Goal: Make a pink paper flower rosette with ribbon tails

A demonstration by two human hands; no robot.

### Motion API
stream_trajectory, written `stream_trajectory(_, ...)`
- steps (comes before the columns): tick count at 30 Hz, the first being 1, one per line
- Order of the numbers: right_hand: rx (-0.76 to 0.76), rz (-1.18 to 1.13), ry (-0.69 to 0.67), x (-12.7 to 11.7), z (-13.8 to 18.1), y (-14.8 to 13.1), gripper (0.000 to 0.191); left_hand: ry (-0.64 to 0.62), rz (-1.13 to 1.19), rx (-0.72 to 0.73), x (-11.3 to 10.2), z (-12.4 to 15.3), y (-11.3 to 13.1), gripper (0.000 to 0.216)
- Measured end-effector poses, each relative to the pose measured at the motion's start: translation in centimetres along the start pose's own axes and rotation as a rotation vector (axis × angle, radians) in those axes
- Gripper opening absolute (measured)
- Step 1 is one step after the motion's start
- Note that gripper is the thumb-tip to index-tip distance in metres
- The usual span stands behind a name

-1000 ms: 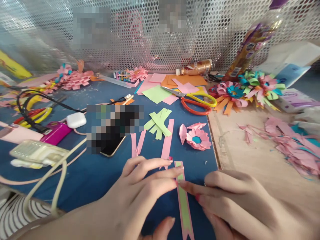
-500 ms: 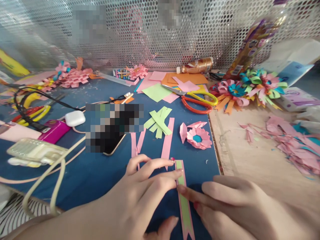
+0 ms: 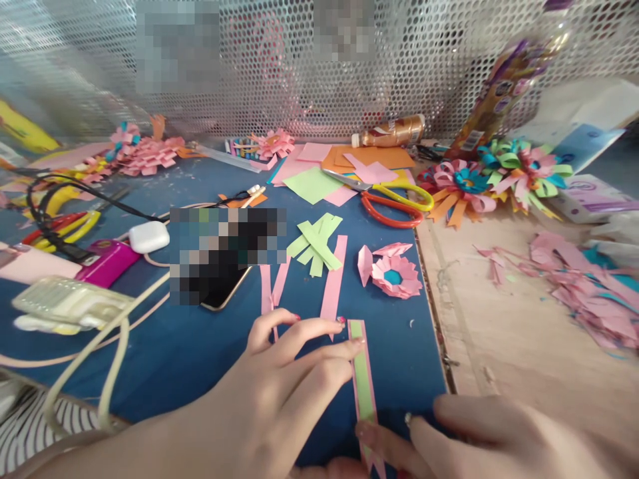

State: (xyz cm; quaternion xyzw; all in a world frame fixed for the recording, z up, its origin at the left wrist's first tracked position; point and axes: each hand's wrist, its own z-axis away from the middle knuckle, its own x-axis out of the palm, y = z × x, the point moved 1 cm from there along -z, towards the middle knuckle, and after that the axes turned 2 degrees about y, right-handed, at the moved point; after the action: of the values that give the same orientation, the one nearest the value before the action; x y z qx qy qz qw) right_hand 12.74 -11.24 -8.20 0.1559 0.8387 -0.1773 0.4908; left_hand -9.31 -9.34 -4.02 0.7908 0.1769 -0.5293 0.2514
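Touching a notch-ended, green-on-pink paper strip (image 3: 364, 382) flat on the blue tabletop (image 3: 409, 362), with the left hand (image 3: 294, 379) spread-fingered and the right hand (image 3: 479, 432) unclear in grip, seemingly done layering here, with crossed light-green paper strips (image 3: 319, 243) and plain pink paper strips (image 3: 334, 283) beyond unpaired.

pink flower (image 3: 394, 277) lies between right hand (image 3: 484, 439) and scissors (image 3: 368, 189)

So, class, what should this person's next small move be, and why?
Probably smooth the green-on-pink layered paper strip down to its notched end with the right hand: one fingertip lies over the strip just short of the notch, while the left hand's fingers steady the upper part.
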Motion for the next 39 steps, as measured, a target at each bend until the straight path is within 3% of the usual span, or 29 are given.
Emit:
stream_trajectory(6, -0.138, -0.121, -0.022, -0.7, -1.5, 0.6, 0.015, -0.016, 0.014, -0.015, 0.0, 0.0, 0.1, 0.038)
stream_trajectory(12, -0.041, -0.077, 0.023, -0.9, -1.0, 0.7, 0.018, -0.028, 0.016, -0.019, 0.1, -0.1, 0.0, 0.037)
stream_trajectory(20, -0.168, -0.110, 0.047, -0.9, -2.1, 0.7, 0.019, -0.017, -0.011, -0.002, 0.4, -0.1, 0.0, 0.036)
stream_trajectory(23, -0.126, -0.096, 0.027, -1.5, -2.0, 0.6, 0.015, -0.011, -0.032, -0.020, 0.4, -0.2, 0.2, 0.035)
stream_trajectory(27, -0.012, -0.111, 0.099, -1.3, -1.4, 0.7, 0.018, -0.049, -0.037, 0.000, 0.3, -0.2, 0.2, 0.040)
stream_trajectory(34, -0.181, -0.109, 0.073, -0.5, -1.5, 0.6, 0.015, -0.025, -0.022, 0.009, 0.2, -0.2, 0.0, 0.040)
stream_trajectory(39, -0.013, -0.115, 0.147, -1.2, -1.2, 0.7, 0.016, -0.016, -0.020, 0.008, 0.2, -0.2, 0.0, 0.043)
